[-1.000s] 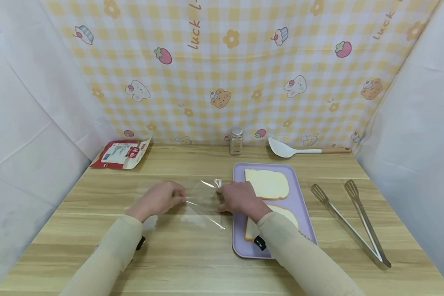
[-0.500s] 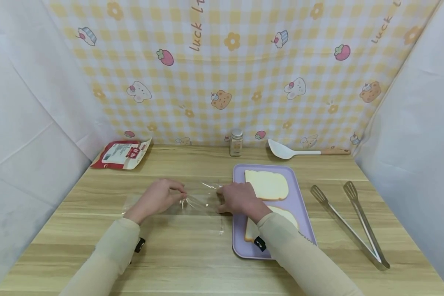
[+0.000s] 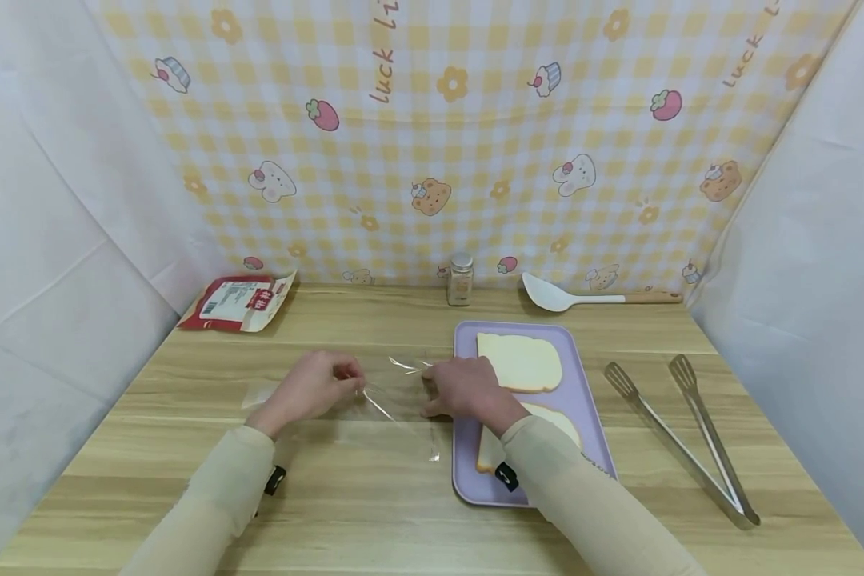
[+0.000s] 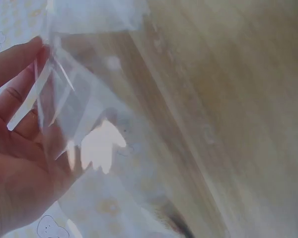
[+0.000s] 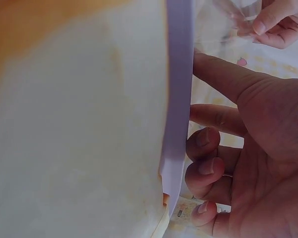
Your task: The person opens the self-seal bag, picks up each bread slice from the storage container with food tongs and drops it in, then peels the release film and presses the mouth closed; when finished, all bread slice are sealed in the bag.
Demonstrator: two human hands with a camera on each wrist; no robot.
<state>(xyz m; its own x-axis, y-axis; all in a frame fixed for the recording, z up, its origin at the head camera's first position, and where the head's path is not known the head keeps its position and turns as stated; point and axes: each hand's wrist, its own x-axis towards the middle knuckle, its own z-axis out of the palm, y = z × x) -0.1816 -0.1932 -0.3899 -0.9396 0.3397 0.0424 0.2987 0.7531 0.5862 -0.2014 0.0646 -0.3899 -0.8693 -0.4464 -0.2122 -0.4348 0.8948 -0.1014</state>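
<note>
A piece of thin clear plastic film (image 3: 389, 432) lies across the table left of the tray; whether it is a single sheet or a bag, I cannot tell. My left hand (image 3: 315, 390) pinches its raised edge between thumb and fingertips, seen closely in the left wrist view, where the film (image 4: 104, 144) shines and creases. At the film's right end, my right hand (image 3: 468, 388) touches it beside the tray edge. In the right wrist view this hand (image 5: 268, 144) has thumb and index finger extended and apart, the other fingers bent.
Bread slices (image 3: 520, 364) lie on a purple tray (image 3: 583, 400), partly under my right forearm. Metal tongs (image 3: 713, 448) lie spread at the right. A white turner with a wooden handle (image 3: 547, 293), a small seasoning jar (image 3: 460, 280) and a red packet (image 3: 238, 304) stand along the back.
The film's raised fold has shifted and its near right corner has slid slightly toward me. My left hand has moved only a little; the right hand has stayed by the tray.
</note>
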